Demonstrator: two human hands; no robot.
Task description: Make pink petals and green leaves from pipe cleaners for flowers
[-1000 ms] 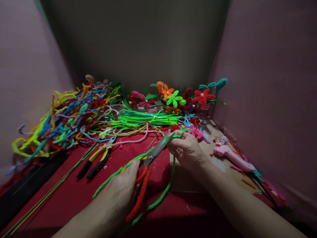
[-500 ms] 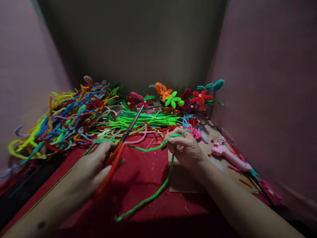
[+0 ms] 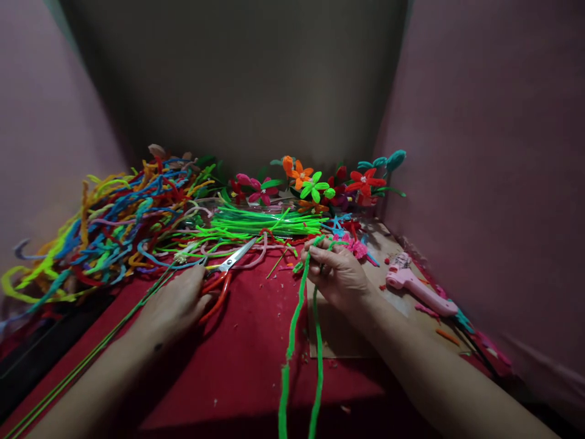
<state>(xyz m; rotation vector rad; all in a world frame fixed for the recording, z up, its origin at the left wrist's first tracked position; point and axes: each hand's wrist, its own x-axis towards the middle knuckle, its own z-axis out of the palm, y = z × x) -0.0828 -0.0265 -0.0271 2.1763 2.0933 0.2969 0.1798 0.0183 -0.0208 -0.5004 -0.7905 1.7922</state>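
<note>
My right hand [image 3: 339,274] is closed on a green pipe cleaner [image 3: 292,341] folded over near my fingers; its two strands hang down toward the near edge. My left hand [image 3: 176,303] rests on the red cloth with its fingers on the orange handles of the scissors [image 3: 222,275], whose blades lie flat and point toward the back. Whether those fingers still grip the handles is unclear.
A tangled heap of coloured pipe cleaners [image 3: 109,225] fills the left. A bundle of bright green ones [image 3: 265,221] lies at the back, before several finished pipe-cleaner flowers [image 3: 315,183]. A pink glue gun [image 3: 418,286] lies right, on a cardboard sheet [image 3: 340,332]. Walls close in all round.
My left hand carried the scissors from the green pipe cleaner leftward and lowered them flat onto the cloth. The cut pipe cleaner now hangs as two strands from my right hand.
</note>
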